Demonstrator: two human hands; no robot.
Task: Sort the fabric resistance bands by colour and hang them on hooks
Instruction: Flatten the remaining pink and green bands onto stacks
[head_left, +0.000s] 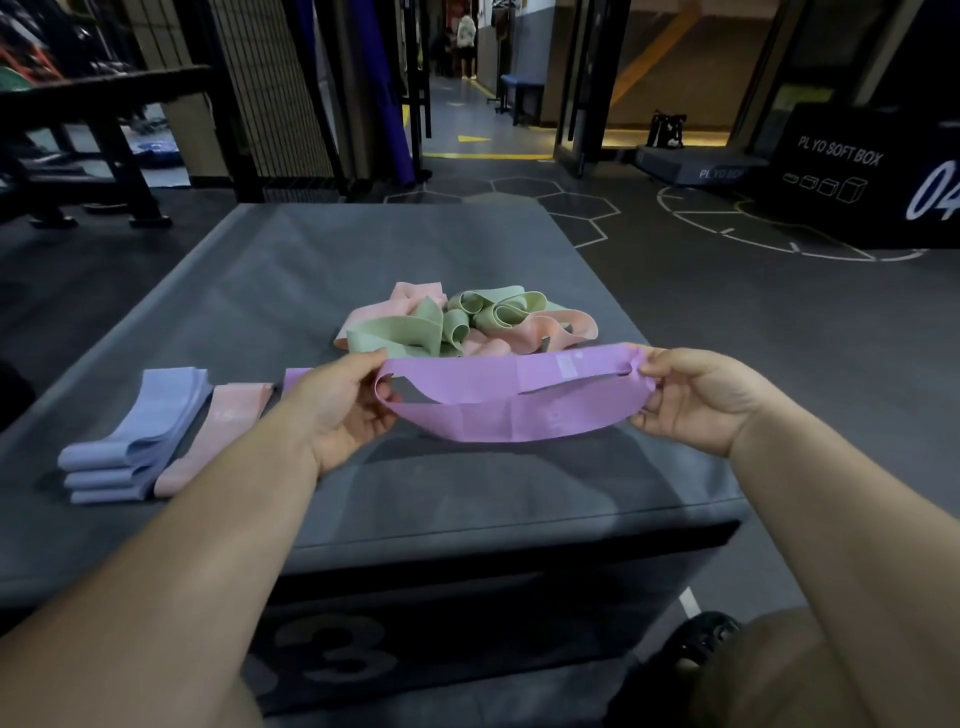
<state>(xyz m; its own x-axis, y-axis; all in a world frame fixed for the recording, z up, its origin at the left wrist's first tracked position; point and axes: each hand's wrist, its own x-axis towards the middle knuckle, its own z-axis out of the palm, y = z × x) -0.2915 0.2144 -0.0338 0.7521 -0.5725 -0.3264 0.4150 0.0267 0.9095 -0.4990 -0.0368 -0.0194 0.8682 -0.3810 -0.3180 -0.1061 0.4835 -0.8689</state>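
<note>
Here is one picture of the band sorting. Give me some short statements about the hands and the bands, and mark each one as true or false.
1. The left hand and the right hand each hold one end of the purple band. True.
2. The pile holds green and pink bands. True.
3. The blue bands lie inside that pile. False: they lie folded together at the left of the grey box, apart from the pile.
4. The purple band hangs on a hook. False: both hands hold it above the box, and no hook is in view.

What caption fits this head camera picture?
The left hand and right hand hold a purple band before the unsorted pile.
</note>
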